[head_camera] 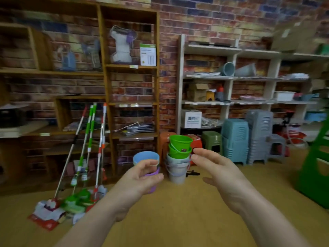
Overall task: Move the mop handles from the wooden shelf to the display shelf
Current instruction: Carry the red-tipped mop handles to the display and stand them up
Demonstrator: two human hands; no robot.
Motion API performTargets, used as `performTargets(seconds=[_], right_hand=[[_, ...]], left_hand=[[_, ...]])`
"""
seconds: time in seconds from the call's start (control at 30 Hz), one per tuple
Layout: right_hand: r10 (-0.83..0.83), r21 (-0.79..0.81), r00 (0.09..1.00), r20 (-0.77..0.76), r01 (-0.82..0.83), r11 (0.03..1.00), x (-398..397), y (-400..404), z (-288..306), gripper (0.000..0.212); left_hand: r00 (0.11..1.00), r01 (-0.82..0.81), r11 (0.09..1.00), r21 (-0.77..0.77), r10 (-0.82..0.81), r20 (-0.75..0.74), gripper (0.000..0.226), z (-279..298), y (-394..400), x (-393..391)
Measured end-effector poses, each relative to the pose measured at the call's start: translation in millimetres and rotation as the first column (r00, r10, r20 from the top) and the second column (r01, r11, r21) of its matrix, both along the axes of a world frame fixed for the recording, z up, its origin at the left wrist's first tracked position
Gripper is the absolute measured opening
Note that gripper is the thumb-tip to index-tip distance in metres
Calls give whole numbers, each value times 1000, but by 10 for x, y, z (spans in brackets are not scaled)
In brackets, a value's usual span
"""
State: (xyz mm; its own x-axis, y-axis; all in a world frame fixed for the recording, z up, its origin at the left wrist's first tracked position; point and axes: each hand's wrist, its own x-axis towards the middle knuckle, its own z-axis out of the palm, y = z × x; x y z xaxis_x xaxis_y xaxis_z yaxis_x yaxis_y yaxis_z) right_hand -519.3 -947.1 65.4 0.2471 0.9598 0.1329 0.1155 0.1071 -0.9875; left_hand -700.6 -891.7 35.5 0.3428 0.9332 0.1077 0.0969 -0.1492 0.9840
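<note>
- Open floor [178, 216] is lying in front of both hands, with nothing standing on it up to the shelving.
- The mop handles [90, 139] are leaning against the wooden shelf [106, 86], their heads crowding the floor at its foot.
- Two stacks of buckets [179, 157] are standing between the wooden shelf and the white display shelf [179, 82], just beyond the fingertips.
- Stacked stools [247, 138] are lining the base of the display shelf, blocking its lowest level.
- A green frame [316, 166] is closing off the right edge.
</note>
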Motion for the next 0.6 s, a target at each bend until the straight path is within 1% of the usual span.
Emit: performTargets(seconds=[0.23,0.3,0.37,0.47,0.6], right_hand=[[147,-26,989,-25,-148,989,-373,1184,-115,34],[182,-16,982,-40,-183,983,-406,1519,-174,35],[220,-9,974,-55,-221,975,-421,1850,-237,35],[283,-13,956,-79,-284,959,-388,2372,-339,39],[309,-37,947,-87,-313,949,-286,3075,-422,43]], left_hand=[[985,-175,985,5,175,-6,29,33,914,-483],[974,-225,974,4,225,-23,36,29,1150,-535],[960,-278,961,-3,277,-36,42,34,1387,-543],[937,-346,938,2,346,-50,42,51,1778,-473],[902,-427,904,20,427,-66,45,108,2378,-336]])
